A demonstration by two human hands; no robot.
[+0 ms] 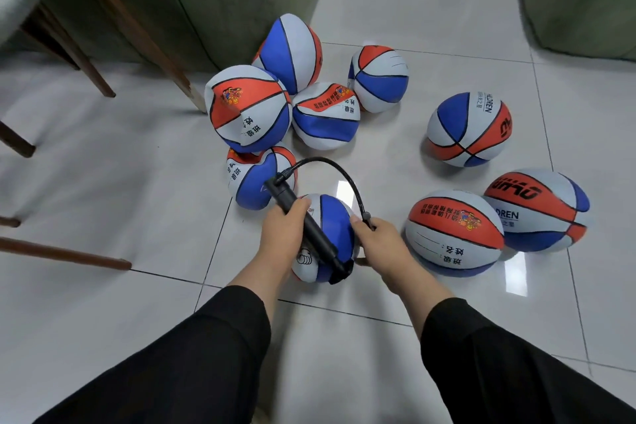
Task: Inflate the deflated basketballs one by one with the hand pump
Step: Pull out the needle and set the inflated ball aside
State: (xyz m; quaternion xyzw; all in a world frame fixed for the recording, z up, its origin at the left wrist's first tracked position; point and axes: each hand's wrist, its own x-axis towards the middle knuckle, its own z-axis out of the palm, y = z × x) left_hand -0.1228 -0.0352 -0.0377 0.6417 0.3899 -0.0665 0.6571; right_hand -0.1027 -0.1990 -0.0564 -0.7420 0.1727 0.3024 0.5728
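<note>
The left hand [284,229] is wrapped around the barrel of the black hand pump [311,231], which lies slanted across a blue and white basketball [332,220] on the tiled floor [137,182] just in front of the person. The right hand [380,243] pinches the free end of the pump's hose [330,165], which arches up from the pump's far end and comes down at the ball's right side. Whether the needle is already in the valve cannot be told; the fingers hide it. This looks like the connecting step: the needle is being set into this ball before any pumping. Next, the needle must go straight into the valve, then one hand must steady the barrel while the other works the handle [342,274]. Eight more balls lie around, several visibly dented and soft.
</note>
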